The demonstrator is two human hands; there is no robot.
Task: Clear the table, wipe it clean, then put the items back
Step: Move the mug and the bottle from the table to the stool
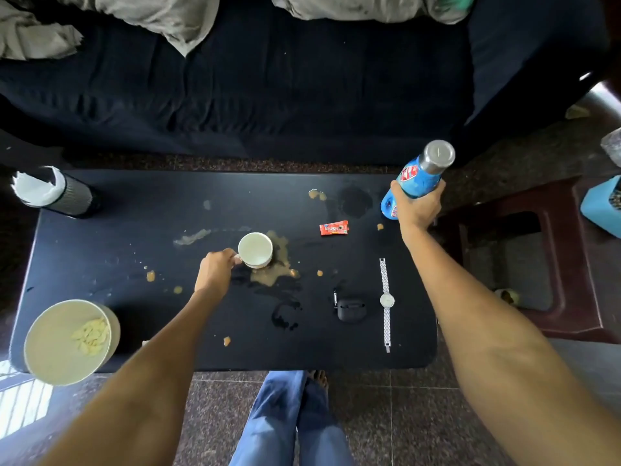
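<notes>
Left hand [215, 269] pinches handle of white cup [255, 249] at centre of black desk [100, 250], cup standing in brown spill [280, 264]. Right hand [416, 206] grips blue bottle [418, 178], tilted, at desk's 2 o'clock corner. Red sachet [333, 228] lies toward 1 o'clock from cup. Watch [386, 302] and black earbud case [350, 309] at 4 o'clock, just beside each other. Bowl [53, 348] with chips at 8 o'clock corner.

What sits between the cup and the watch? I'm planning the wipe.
Head view: brown spill beside the cup, then crumbs on the table before the watch; no item lies directly between.
</notes>
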